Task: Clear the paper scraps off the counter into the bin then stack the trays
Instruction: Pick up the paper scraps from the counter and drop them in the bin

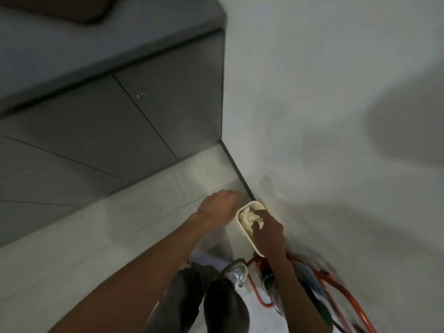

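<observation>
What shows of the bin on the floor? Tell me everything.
The bin is small, cream, round-cornered, apparently plastic, standing upright on the tiled floor close to the white wall. Crumpled pale paper scraps fill it. The right hand reaches in, fingers curled on the paper; the left hand hovers beside its rim.

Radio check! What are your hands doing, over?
Left hand open, beside the bin. Right hand grips paper scraps inside bin. Orange frame close by right forearm.

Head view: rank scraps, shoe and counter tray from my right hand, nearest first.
1. Scraps, in the bin, gripped by the right hand.
2. Shoe, below it, on the floor.
3. Tray, top left, on the counter.
</observation>
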A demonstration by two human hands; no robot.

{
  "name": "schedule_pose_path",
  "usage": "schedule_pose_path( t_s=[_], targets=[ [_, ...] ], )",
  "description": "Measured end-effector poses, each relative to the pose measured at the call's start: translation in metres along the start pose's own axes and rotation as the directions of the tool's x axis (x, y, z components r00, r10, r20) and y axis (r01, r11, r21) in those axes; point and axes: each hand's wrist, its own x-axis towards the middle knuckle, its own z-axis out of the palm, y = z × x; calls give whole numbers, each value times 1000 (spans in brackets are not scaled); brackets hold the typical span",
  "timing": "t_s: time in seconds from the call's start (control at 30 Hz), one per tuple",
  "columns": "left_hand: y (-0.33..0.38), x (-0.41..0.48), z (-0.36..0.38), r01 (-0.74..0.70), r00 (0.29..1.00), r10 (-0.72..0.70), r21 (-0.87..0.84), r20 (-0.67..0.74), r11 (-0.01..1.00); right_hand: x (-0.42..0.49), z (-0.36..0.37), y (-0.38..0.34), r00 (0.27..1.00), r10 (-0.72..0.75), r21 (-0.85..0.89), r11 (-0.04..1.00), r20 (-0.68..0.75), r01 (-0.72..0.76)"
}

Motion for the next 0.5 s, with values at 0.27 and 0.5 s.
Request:
schedule_pose_path(
  t_s=[0.27,0.5],
  targets=[
    [-38,-191,-176,6,895,-108,-231,-432,973,-119,-93,-194,913,-382,134,907,-144,400],
    [-93,-343,-258,-47,672,-246,-372,-698,927,-210,-131,-356,755,-638,179,733,-153,656]
  ],
)
